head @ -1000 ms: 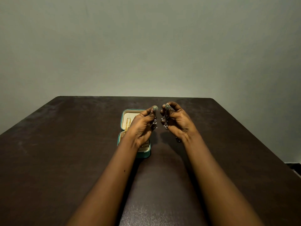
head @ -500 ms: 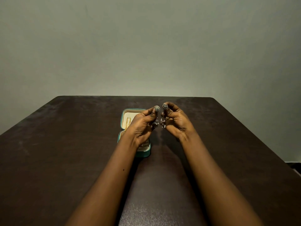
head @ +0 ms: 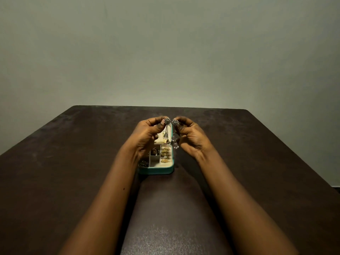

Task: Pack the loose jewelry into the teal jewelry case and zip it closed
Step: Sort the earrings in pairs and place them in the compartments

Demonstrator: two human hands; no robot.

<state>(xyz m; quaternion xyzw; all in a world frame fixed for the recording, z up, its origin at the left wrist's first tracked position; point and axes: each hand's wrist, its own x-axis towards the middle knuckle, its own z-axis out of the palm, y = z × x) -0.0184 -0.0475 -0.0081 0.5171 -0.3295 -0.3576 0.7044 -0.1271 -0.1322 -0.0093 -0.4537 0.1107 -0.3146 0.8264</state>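
L hand [head: 147,137] pinches earring [head: 167,121], R hand [head: 191,138] pinches twin [head: 174,122] | vs 1 s ago: pair closer tog., now over open teal case [head: 156,171] | likely drop-in next

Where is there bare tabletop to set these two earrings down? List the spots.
Bare table lies left of the left forearm, right of the right forearm, between the forearms in front of the teal case, and beyond the hands to the far edge. Crowded: over the case, where left hand and right hand pinch the earrings.
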